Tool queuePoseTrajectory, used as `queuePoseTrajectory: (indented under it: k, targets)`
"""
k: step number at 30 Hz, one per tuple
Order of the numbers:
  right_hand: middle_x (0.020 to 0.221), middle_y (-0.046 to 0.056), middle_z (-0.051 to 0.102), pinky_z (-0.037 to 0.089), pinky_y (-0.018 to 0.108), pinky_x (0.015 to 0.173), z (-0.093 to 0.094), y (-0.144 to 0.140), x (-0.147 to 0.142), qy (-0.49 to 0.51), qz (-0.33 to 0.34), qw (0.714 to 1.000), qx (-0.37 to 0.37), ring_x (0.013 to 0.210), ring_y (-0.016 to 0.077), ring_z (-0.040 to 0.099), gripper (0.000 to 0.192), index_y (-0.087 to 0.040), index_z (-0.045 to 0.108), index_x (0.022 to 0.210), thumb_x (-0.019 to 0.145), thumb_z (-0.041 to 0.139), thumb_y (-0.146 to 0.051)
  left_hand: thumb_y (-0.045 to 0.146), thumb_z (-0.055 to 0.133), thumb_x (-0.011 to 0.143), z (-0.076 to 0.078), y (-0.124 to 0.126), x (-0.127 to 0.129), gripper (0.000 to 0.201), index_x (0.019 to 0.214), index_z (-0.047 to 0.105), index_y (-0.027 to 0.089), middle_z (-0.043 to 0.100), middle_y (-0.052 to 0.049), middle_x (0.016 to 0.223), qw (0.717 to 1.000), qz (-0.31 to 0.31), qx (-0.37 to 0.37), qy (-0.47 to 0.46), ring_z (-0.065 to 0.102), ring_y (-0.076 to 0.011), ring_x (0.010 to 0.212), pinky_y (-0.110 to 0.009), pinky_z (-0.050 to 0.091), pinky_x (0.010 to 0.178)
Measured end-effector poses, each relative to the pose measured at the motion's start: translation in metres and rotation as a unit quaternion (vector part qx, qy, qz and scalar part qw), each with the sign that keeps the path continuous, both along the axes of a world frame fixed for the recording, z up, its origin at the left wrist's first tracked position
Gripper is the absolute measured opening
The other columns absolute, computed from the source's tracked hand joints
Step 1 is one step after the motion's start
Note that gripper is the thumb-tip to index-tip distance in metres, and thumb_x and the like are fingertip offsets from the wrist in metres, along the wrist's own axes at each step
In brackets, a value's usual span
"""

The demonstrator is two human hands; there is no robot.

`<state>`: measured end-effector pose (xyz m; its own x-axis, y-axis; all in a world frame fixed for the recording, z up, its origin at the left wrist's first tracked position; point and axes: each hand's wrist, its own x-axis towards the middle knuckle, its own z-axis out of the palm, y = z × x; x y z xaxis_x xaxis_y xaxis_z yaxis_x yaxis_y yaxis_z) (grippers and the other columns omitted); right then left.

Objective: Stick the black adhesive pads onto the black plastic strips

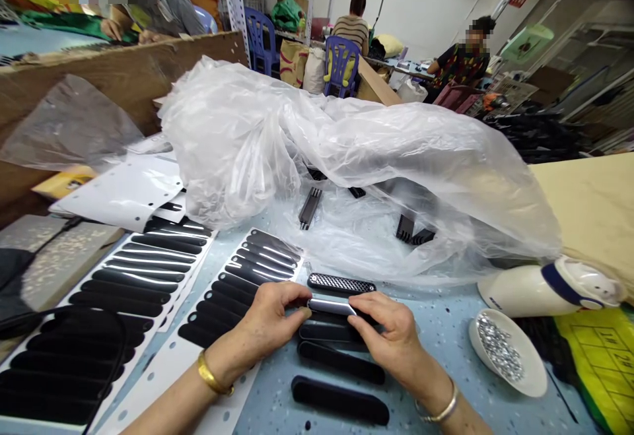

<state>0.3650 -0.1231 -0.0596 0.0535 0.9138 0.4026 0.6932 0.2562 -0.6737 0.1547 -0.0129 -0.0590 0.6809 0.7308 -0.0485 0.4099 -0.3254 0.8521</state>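
Observation:
Between my two hands is a slim dark bar with a shiny, light-reflecting face point(329, 305). My left hand point(275, 319) pinches its left end, and my right hand point(389, 333) pinches the right end. Just beyond it lies a black bar with a cross-hatched grid face point(341, 282). Nearer to me, several smooth black bars with rounded ends point(341, 361) lie in a rough column on the blue table. Left of my left hand is a white sheet of black rounded strips point(232, 286); a second such sheet point(119, 290) lies farther left.
A large clear plastic bag point(396, 144) with black parts spreads across the back. At right stand a white bowl of small metal pieces point(508, 356) and a white bottle with a blue band point(539, 286). A wooden board point(198, 59) edges the left. Several people sit working beyond.

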Motion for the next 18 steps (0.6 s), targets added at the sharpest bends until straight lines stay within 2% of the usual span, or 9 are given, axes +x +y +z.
queuePoseTrajectory:
  k: [18]
  targets:
    - [0.085,0.008,0.074,0.056,0.034,0.068,-0.0091,-0.0012,-0.0052,0.022,-0.006,0.999,-0.032,0.075,0.0209,0.069,0.018,-0.017,0.075,0.095,0.082,0.065,-0.011,0.017,0.06,0.075,0.0043,-0.0004,0.0004,0.015,0.084,0.072,0.017,0.073,-0.001,0.076,1.0,-0.001,0.002,-0.001,0.066,-0.0167,0.071,-0.028,0.048,0.069]
